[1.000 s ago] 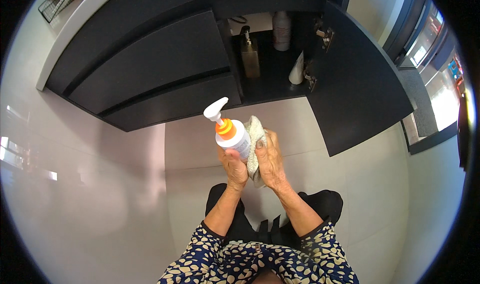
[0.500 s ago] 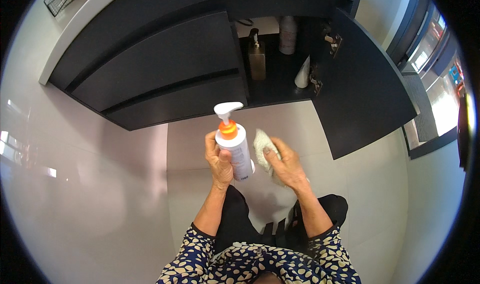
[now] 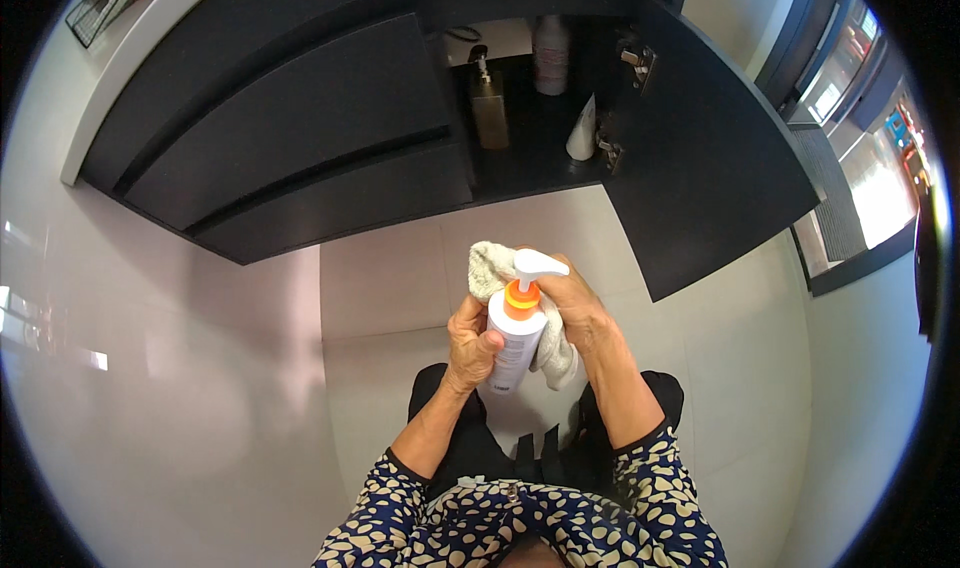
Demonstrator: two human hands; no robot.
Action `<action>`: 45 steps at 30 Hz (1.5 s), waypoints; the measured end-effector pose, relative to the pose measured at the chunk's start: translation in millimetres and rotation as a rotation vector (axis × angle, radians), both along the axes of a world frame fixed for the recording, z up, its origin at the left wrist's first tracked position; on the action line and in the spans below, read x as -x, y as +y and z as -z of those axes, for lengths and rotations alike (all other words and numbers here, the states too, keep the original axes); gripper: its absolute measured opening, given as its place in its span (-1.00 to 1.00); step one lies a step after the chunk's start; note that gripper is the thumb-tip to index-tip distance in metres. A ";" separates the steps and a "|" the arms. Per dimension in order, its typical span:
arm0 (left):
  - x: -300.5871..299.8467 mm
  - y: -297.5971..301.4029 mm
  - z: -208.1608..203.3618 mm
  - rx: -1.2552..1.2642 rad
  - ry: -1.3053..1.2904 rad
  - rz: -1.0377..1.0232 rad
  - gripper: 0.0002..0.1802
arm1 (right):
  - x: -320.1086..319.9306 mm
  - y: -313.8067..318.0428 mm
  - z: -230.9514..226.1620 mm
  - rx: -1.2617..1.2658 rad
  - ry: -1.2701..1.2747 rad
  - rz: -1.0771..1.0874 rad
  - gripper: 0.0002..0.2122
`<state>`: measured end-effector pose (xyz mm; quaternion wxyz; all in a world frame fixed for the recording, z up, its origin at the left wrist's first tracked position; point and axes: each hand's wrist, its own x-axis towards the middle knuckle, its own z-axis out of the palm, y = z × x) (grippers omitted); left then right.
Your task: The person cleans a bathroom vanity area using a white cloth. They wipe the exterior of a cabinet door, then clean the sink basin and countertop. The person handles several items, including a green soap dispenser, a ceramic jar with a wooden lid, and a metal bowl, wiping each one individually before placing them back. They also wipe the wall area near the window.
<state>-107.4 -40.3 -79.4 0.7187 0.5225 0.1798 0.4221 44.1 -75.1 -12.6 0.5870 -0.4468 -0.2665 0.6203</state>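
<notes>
Nearest, above two dark-clothed knees [image 3: 648, 408], one pump bottle [image 3: 508, 358] is held between two hands, slightly tilted. It is white, with lettering low on its body, an orange-and-yellow collar and a white pump head whose spout points right. The left hand [image 3: 468, 346] has its grip closed around the bottle's left side, thumb across the front. The right hand [image 3: 578, 303] grips one pale cloth [image 3: 555, 353] wrapped along the bottle's far and right sides; its fingertips are hidden. Farther off is one dark cabinet [image 3: 310, 118], its one door [image 3: 715, 158] swung out to the right on two hinges [image 3: 637, 63]. Inside stand one white tube [image 3: 581, 133], one brownish pump dispenser [image 3: 489, 113] and, farthest, one pale bottle [image 3: 551, 60].
</notes>
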 end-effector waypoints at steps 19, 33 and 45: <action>-22.0 6.6 -15.3 -0.101 -0.007 -0.273 -0.29 | 37.0 -17.2 25.5 -0.548 -0.842 0.612 -0.64; -16.6 39.3 -33.4 -0.017 -0.275 -0.419 -0.33 | 60.0 -26.3 53.6 -0.140 0.376 0.290 -0.50; -25.3 18.1 -43.9 0.118 -0.126 -0.551 -0.28 | 54.0 -21.1 43.4 -0.638 -1.072 0.661 -0.52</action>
